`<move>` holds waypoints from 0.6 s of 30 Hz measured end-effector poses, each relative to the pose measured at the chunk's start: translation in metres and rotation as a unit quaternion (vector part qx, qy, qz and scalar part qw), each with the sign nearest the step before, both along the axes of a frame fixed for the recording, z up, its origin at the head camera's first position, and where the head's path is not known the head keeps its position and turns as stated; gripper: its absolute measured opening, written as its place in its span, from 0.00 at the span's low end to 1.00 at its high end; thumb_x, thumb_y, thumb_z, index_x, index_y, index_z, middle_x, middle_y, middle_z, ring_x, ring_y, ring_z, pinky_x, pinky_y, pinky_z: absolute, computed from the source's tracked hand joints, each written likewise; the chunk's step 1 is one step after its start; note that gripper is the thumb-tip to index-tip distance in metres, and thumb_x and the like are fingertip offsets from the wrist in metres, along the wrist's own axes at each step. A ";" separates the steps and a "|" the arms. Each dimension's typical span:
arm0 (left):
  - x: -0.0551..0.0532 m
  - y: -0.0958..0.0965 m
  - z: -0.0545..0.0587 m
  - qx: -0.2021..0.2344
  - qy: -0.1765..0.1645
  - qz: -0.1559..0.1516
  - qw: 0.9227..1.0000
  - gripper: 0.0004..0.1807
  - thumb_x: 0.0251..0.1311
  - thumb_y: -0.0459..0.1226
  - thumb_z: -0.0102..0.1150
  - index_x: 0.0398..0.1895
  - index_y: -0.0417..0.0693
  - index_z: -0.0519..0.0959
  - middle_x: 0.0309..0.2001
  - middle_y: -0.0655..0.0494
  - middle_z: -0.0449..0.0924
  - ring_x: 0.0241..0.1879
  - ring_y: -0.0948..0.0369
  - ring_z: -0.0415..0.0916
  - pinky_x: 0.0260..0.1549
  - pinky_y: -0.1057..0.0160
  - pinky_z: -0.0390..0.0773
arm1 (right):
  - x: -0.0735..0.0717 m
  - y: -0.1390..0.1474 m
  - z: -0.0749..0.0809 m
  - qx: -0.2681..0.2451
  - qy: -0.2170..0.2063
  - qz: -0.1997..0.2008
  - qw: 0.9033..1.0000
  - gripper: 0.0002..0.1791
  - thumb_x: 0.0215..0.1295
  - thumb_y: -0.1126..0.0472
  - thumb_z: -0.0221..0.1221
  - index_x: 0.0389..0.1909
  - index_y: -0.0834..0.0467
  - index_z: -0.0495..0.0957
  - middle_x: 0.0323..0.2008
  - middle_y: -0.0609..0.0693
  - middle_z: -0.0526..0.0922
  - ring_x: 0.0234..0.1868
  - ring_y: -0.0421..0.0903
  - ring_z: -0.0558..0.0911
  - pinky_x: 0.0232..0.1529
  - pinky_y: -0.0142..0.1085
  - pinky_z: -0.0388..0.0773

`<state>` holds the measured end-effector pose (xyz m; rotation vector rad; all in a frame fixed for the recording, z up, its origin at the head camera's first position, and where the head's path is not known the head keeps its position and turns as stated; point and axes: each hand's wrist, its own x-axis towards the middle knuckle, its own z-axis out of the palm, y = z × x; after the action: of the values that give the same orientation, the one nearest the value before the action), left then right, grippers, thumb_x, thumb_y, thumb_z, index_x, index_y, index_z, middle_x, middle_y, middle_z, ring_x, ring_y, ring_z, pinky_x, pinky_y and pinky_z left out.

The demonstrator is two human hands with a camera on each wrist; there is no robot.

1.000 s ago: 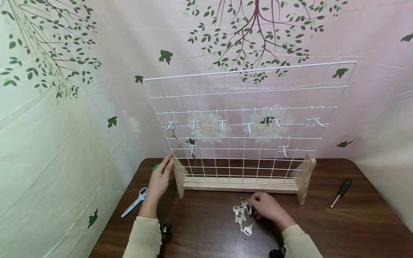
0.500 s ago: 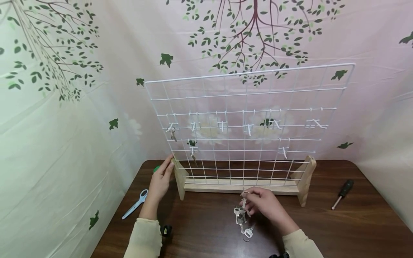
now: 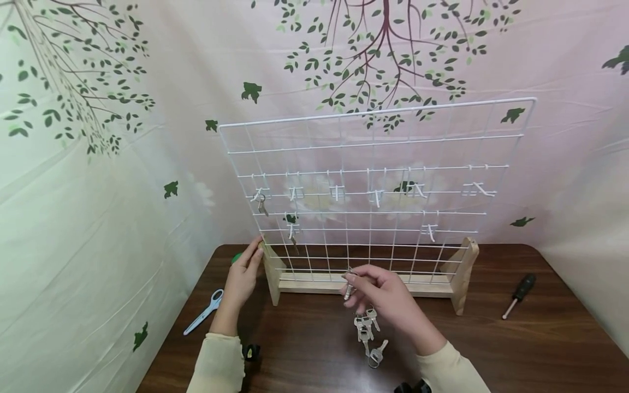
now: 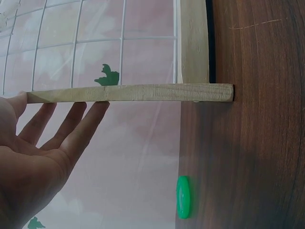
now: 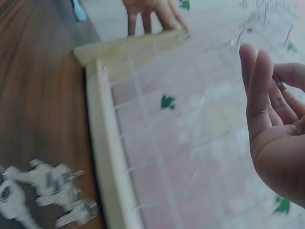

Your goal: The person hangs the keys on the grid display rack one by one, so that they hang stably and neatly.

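A white wire grid rack [image 3: 344,240] on a wooden base carries several white hooks. A key [image 3: 262,206] hangs from the upper left hook, and another key [image 3: 294,244] from the lower left hook. My left hand [image 3: 243,277] rests its fairly straight fingers against the left wooden end panel [image 4: 143,92]. In front of the base, my right hand [image 3: 383,292] pinches a key [image 3: 349,290] between thumb and fingers; in the right wrist view the key is mostly hidden. A pile of loose keys [image 3: 365,330] lies on the table below this hand.
Light blue scissors [image 3: 203,312] lie on the table [image 3: 304,349] at the left. A dark-handled screwdriver [image 3: 518,296] is at the right. Behind the left panel sits a green round object [image 4: 183,197]. A leaf-printed cloth [image 3: 187,82] hangs behind the table.
My right hand has picked a key from the pile, lifted it and moved left and up towards the rack. The left hand stays at the end panel.
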<state>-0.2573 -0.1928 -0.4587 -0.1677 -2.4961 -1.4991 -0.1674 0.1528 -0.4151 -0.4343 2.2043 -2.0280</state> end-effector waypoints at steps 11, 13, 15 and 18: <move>-0.001 -0.001 0.000 0.005 0.008 -0.006 1.000 0.27 0.84 0.49 0.48 0.82 0.60 0.68 0.78 0.45 0.72 0.77 0.43 0.70 0.74 0.37 0.73 | 0.002 -0.037 0.066 -0.005 0.061 0.018 0.998 0.14 0.81 0.49 0.60 0.56 0.52 0.85 0.44 0.58 0.92 0.31 0.47 0.90 0.32 0.44 0.90; -0.002 -0.001 0.000 0.008 0.011 -0.006 1.000 0.27 0.84 0.49 0.49 0.82 0.59 0.68 0.78 0.45 0.72 0.77 0.43 0.70 0.75 0.37 0.72 | -0.001 -0.043 0.074 -0.010 0.073 0.018 0.997 0.14 0.81 0.49 0.60 0.56 0.51 0.85 0.44 0.57 0.92 0.30 0.47 0.90 0.31 0.43 0.89; -0.002 -0.001 0.000 0.008 0.012 -0.005 1.000 0.27 0.84 0.49 0.49 0.82 0.58 0.69 0.78 0.45 0.72 0.78 0.43 0.70 0.76 0.37 0.71 | -0.003 -0.049 0.079 -0.018 0.088 0.015 0.996 0.13 0.81 0.50 0.60 0.56 0.51 0.86 0.44 0.58 0.92 0.29 0.47 0.89 0.31 0.42 0.89; -0.002 0.000 -0.001 0.008 0.006 -0.003 1.000 0.27 0.85 0.49 0.48 0.82 0.57 0.68 0.78 0.45 0.72 0.77 0.43 0.70 0.74 0.37 0.73 | -0.006 -0.058 0.085 -0.032 0.108 0.005 0.994 0.12 0.81 0.51 0.60 0.55 0.51 0.86 0.43 0.57 0.92 0.27 0.46 0.88 0.29 0.41 0.88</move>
<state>-0.2589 -0.1928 -0.4596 -0.1806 -2.4768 -1.5151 -0.1737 0.0949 -0.3305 -0.7026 2.2521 -2.1422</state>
